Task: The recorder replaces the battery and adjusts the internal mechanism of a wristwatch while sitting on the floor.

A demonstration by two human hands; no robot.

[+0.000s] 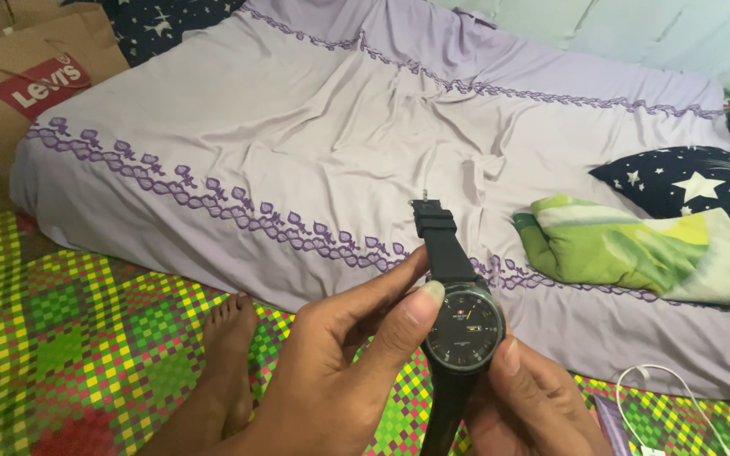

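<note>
I hold a black wristwatch (460, 325) upright in front of me, its round dark face toward the camera and its black strap ends pointing up and down. My left hand (340, 359) grips the watch case from the left, thumb pressed on the rim of the dial. My right hand (534, 401) supports the case from the right and below, thumb on its edge. The lower strap hangs down between my hands.
A lilac bedsheet with purple embroidered borders (314, 152) covers the mattress ahead. A folded green cloth (627, 249) and a dark star-patterned pillow (694, 181) lie at right. A brown paper bag (27, 76) stands at far left. My bare foot (226, 338) rests on a checkered mat. A white cable (661, 380) lies at lower right.
</note>
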